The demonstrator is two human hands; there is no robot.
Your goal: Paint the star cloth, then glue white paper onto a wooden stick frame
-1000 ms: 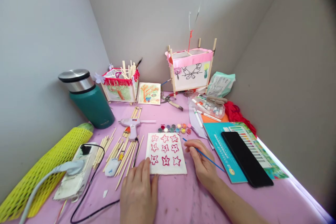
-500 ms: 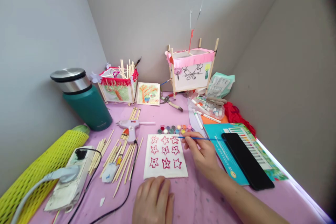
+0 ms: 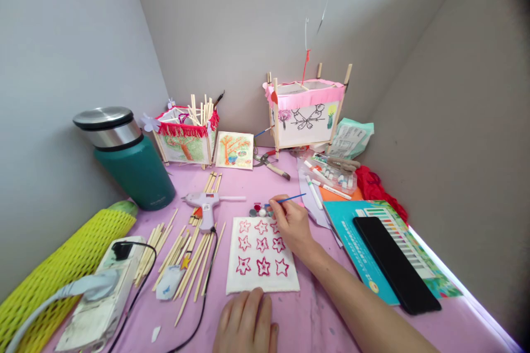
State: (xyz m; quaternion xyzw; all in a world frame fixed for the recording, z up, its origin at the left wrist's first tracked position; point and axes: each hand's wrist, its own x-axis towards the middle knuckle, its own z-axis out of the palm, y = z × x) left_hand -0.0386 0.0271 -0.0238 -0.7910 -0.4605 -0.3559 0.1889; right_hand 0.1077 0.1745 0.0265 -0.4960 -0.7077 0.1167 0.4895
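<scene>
A white square canvas (image 3: 250, 285) with rows of red star outlines lies on the purple tabletop. Flat at its near edge rests my left hand (image 3: 245, 322), fingers stretched out and nothing held. My right hand (image 3: 292, 224) is closed around a thin blue paintbrush (image 3: 293, 197) over the canvas's top right corner. The brush tip is by the small round paint pots (image 3: 258, 209) just behind the canvas; my fingers hide several pots and part of the top right star.
At left are a glue gun (image 3: 206, 204), wooden sticks (image 3: 194, 265), a power strip (image 3: 105, 303) and a teal bottle (image 3: 136, 168). A black phone (image 3: 393, 265) lies on a blue book (image 3: 351, 248) at right. Behind stand a stick-framed lantern (image 3: 306, 124), pliers (image 3: 273, 166) and markers (image 3: 331, 189).
My right hand with the paintbrush has moved left and back, from the top right star to the paint pots. My left hand stays at the canvas edge. The view has shifted slightly.
</scene>
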